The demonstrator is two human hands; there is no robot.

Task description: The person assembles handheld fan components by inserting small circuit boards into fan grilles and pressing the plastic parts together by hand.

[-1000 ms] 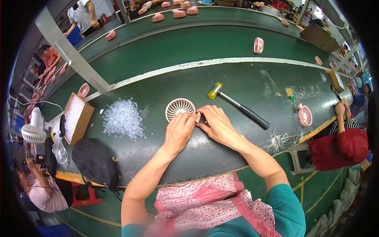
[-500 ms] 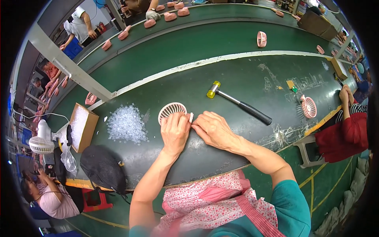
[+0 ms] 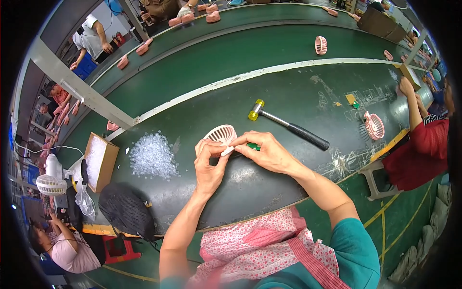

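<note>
My left hand (image 3: 209, 168) is closed on a pale pink fan grille (image 3: 222, 132), gripping it near a small whitish end piece (image 3: 227, 151). The grille's slatted round face is tilted up, partly behind my fingers. My right hand (image 3: 267, 153) is closed too, its thumb and forefinger meeting at that end piece. A small green piece (image 3: 252, 146) shows among my right fingers; its exact kind is unclear. Beyond my right hand lies a mallet (image 3: 288, 126) with yellow faces and a black grip. Left of my hands spreads a pile of small clear plastic pieces (image 3: 153, 155).
An open carton (image 3: 107, 161) of clear pieces, a black mesh bag (image 3: 126, 209) and a small white fan (image 3: 51, 183) stand left. Another pink grille (image 3: 374, 126) lies right, near a co-worker in red (image 3: 416, 151). A green conveyor (image 3: 231, 58) carrying pink parts runs behind a white rail.
The grille has been tilted up and moved slightly right. The green piece has come into sight in my right hand. The co-worker's arm at right has reached farther forward, toward a carton.
</note>
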